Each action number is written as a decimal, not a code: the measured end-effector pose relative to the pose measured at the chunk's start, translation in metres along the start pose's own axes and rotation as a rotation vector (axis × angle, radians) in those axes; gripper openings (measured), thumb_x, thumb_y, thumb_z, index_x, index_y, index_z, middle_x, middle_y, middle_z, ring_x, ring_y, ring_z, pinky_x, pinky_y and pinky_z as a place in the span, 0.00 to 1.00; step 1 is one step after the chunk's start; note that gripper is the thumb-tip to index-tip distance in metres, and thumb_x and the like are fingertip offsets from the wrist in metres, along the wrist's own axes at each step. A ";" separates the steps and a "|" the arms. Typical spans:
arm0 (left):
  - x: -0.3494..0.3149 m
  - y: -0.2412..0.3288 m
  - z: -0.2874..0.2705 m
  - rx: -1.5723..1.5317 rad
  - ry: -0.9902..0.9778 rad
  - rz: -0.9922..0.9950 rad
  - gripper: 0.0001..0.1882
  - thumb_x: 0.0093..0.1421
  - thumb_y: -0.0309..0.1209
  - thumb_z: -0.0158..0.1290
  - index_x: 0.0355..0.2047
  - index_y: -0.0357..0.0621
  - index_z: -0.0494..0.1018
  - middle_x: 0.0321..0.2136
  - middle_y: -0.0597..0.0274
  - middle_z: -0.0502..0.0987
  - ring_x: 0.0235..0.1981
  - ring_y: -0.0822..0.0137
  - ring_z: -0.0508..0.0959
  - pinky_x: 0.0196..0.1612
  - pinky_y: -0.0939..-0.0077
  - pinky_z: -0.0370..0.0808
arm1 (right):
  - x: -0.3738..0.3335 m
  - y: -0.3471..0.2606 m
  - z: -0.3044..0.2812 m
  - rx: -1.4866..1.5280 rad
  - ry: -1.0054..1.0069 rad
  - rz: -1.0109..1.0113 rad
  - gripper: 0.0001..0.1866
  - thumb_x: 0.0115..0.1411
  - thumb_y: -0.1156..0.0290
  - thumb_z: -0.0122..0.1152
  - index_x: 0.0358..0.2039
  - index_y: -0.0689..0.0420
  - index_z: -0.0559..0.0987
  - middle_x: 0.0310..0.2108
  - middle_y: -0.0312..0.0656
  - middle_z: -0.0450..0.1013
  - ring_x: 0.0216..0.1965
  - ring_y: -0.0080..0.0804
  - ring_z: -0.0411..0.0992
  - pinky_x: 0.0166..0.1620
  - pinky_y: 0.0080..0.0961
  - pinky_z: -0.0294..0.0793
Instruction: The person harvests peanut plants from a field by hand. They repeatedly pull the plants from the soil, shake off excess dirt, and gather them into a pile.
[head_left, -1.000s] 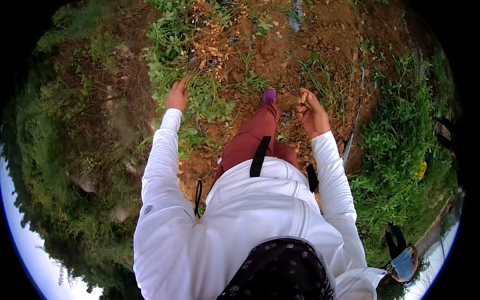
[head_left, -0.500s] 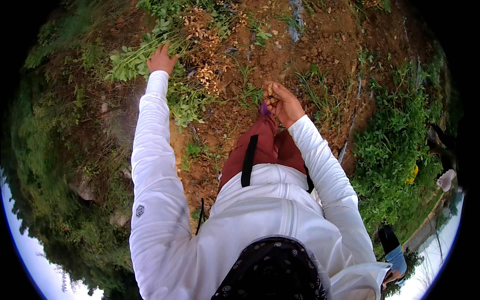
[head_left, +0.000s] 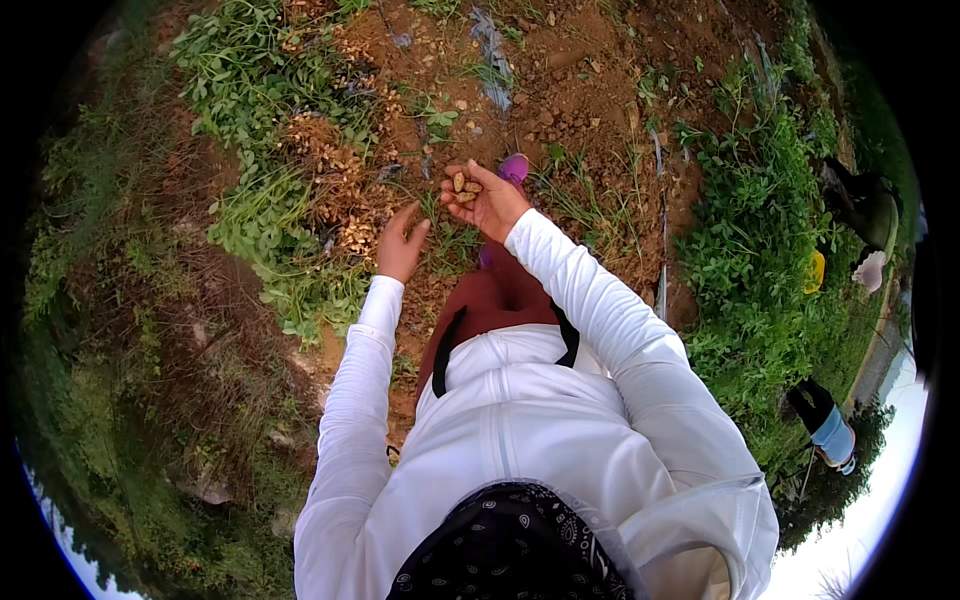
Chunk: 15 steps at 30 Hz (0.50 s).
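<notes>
Several peanuts point(head_left: 464, 188) in their shells rest in the upturned palm and curled fingers of my right hand point(head_left: 492, 208), held in front of my legs. Just left of it and a little lower, my left hand point(head_left: 401, 246) is open, its thumb apart from its fingers, and I see nothing in it. The two hands do not touch. Beside my left hand lies a heap of uprooted peanut plants point(head_left: 240, 195), green leaves to the left. Their roots carry clusters of tan peanut pods point(head_left: 352, 215) on the side toward me.
Torn plastic film point(head_left: 491, 60) lies on the reddish soil point(head_left: 575, 110) ahead. My purple shoe point(head_left: 514, 168) stands beyond my right hand. Leafy green plants point(head_left: 745, 255) grow on the right, with a yellow object point(head_left: 815, 271) among them. People point(head_left: 828, 430) are at the far right.
My left hand has left the plant stems and come back toward my right hand. My right hand has moved left and turned up, showing the peanuts. The view has shifted.
</notes>
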<state>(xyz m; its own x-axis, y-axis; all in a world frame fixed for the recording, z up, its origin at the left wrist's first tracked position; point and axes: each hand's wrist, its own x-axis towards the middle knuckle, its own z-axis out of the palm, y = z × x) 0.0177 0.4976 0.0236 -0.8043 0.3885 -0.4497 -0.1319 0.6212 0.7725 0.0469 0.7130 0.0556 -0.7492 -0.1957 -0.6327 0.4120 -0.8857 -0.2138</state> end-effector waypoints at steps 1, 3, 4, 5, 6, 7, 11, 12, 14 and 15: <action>0.016 0.024 0.004 -0.014 -0.003 0.030 0.24 0.59 0.37 0.52 0.54 0.42 0.66 0.52 0.49 0.69 0.52 0.56 0.71 0.54 0.67 0.67 | 0.010 -0.012 -0.002 0.030 0.011 -0.008 0.20 0.65 0.54 0.45 0.47 0.57 0.72 0.38 0.39 0.73 0.39 0.29 0.73 0.41 0.26 0.74; 0.052 0.067 0.008 -0.066 -0.001 0.120 0.22 0.59 0.34 0.52 0.53 0.41 0.67 0.50 0.49 0.70 0.51 0.58 0.72 0.52 0.69 0.69 | 0.031 -0.037 0.001 0.037 0.067 -0.006 0.17 0.65 0.55 0.46 0.42 0.56 0.73 0.35 0.37 0.72 0.36 0.28 0.72 0.39 0.26 0.72; 0.073 0.083 0.012 -0.089 -0.004 0.138 0.22 0.59 0.33 0.52 0.53 0.41 0.67 0.50 0.50 0.70 0.50 0.58 0.72 0.51 0.69 0.69 | 0.045 -0.049 -0.004 0.035 0.083 0.000 0.16 0.65 0.56 0.46 0.41 0.56 0.73 0.34 0.37 0.72 0.35 0.28 0.72 0.39 0.26 0.72; 0.090 0.094 0.014 -0.108 -0.004 0.144 0.21 0.59 0.33 0.52 0.53 0.41 0.68 0.50 0.50 0.70 0.50 0.58 0.72 0.51 0.69 0.69 | 0.055 -0.058 -0.006 0.038 0.098 0.016 0.16 0.65 0.57 0.47 0.40 0.56 0.74 0.33 0.36 0.72 0.35 0.28 0.71 0.39 0.26 0.72; 0.112 0.099 0.019 -0.060 0.004 0.178 0.20 0.60 0.32 0.52 0.52 0.41 0.69 0.48 0.51 0.71 0.48 0.60 0.74 0.49 0.70 0.71 | 0.065 -0.071 -0.010 0.047 0.143 -0.007 0.14 0.64 0.60 0.49 0.38 0.57 0.75 0.29 0.35 0.71 0.30 0.26 0.70 0.36 0.24 0.72; 0.132 0.109 0.024 -0.035 -0.011 0.155 0.20 0.60 0.32 0.51 0.52 0.41 0.69 0.48 0.52 0.71 0.47 0.60 0.74 0.48 0.70 0.71 | 0.075 -0.089 -0.018 0.021 0.189 -0.008 0.13 0.64 0.60 0.50 0.37 0.57 0.74 0.29 0.34 0.70 0.30 0.25 0.69 0.35 0.23 0.71; 0.197 0.130 0.044 0.034 -0.086 0.129 0.19 0.60 0.31 0.51 0.52 0.42 0.69 0.48 0.54 0.71 0.41 0.63 0.75 0.43 0.70 0.72 | 0.100 -0.150 -0.042 -0.026 0.372 -0.078 0.12 0.63 0.60 0.50 0.32 0.55 0.74 0.24 0.30 0.67 0.25 0.21 0.66 0.29 0.18 0.67; 0.210 0.132 0.051 0.059 -0.092 0.106 0.19 0.60 0.31 0.51 0.51 0.42 0.70 0.47 0.54 0.72 0.41 0.63 0.75 0.43 0.71 0.73 | 0.108 -0.163 -0.055 -0.006 0.399 -0.078 0.12 0.63 0.61 0.50 0.30 0.55 0.73 0.23 0.31 0.67 0.24 0.21 0.65 0.27 0.18 0.66; 0.238 0.134 0.067 0.065 -0.124 0.069 0.18 0.60 0.29 0.51 0.51 0.40 0.69 0.46 0.56 0.72 0.41 0.67 0.75 0.44 0.74 0.72 | 0.123 -0.201 -0.074 0.033 0.431 -0.113 0.10 0.62 0.62 0.50 0.30 0.55 0.73 0.23 0.31 0.67 0.23 0.21 0.65 0.25 0.19 0.66; 0.245 0.131 0.072 0.057 -0.161 0.031 0.18 0.61 0.28 0.50 0.52 0.38 0.68 0.47 0.58 0.72 0.43 0.69 0.75 0.45 0.76 0.72 | 0.126 -0.212 -0.081 0.069 0.444 -0.127 0.09 0.62 0.64 0.50 0.33 0.55 0.74 0.23 0.31 0.67 0.23 0.21 0.65 0.25 0.19 0.65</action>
<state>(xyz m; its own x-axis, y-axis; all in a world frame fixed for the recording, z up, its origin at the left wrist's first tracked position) -0.1547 0.7232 -0.0173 -0.7033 0.5092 -0.4960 -0.0721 0.6430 0.7624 -0.0929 0.9102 -0.0388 -0.4908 0.1023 -0.8653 0.2847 -0.9197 -0.2702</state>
